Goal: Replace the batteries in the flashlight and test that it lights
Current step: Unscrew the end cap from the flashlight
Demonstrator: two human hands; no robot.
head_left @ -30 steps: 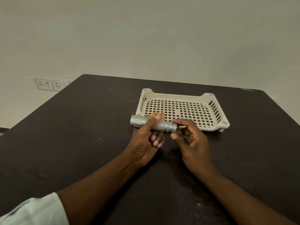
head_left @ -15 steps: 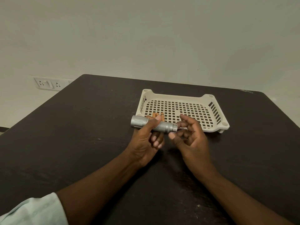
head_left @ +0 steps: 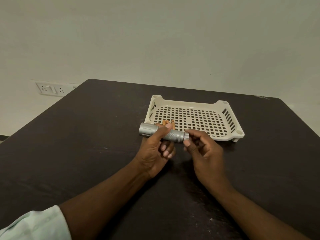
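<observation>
One silver flashlight [head_left: 162, 133] is held above the dark table [head_left: 72, 144], lying nearly level with its wide head to the left and its tail cap [head_left: 186, 135] to the right, just in front of the near rim of the tray. The left hand [head_left: 155, 151] is wrapped around the knurled barrel: the thumb lies across the top of the body and the fingers curl under it, their tips showing below the barrel. The right hand [head_left: 204, 151] meets the flashlight at its tail end, where the thumb tip sits just beneath the cap and the index finger reaches over the top of it, so the cap is pinched lightly between the two; the other fingers of that hand are loosely curled and hold nothing.

Three orange-brown batteries [head_left: 167, 123] stand out behind the left hand's fingertips, side by side in the near left corner of the tray; their lower ends are hidden by the hand and flashlight. One cream plastic tray [head_left: 230, 116] with a perforated floor rests on the table. One white wall socket plate [head_left: 49, 89] shows on the wall at the far left, and a pale sleeve [head_left: 34, 226] covers the left upper arm.
</observation>
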